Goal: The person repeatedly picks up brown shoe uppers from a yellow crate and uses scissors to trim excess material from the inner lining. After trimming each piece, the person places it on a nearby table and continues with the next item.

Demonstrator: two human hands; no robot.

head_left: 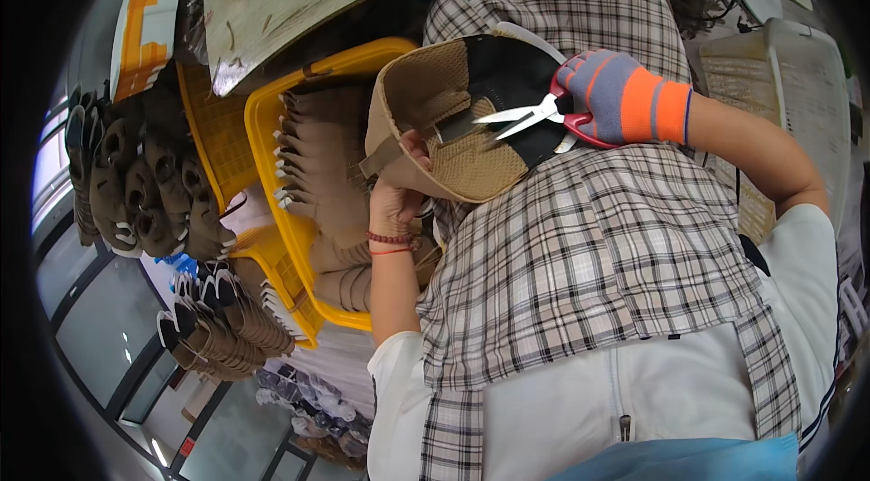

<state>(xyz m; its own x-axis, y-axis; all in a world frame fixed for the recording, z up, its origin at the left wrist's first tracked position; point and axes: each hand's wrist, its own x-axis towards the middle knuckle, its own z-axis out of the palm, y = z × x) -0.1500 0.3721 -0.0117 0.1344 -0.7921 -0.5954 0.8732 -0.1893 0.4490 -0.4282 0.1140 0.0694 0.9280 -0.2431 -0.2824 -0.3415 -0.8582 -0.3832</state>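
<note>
A tan and black shoe upper point(424, 87) lies over my lap with its lining facing up. My bare left hand point(396, 195) grips it by the near left edge, with fingertips showing inside the opening. A grey and orange work glove covers my right hand point(621, 98), which is closed round the red handles of a pair of scissors point(542, 111). The silver blades stand apart, pointing left over the inside of the upper. Whether they touch the material, I cannot tell. A checked apron point(580, 236) covers my lap.
Left of my lap, a yellow basket point(263, 132) holds several stacked tan uppers point(331, 155). More dark uppers point(140, 182) and tan ones point(217, 327) stand farther left. A worktable edge point(299, 14) crosses the top. On the right is a pale plastic crate point(807, 73).
</note>
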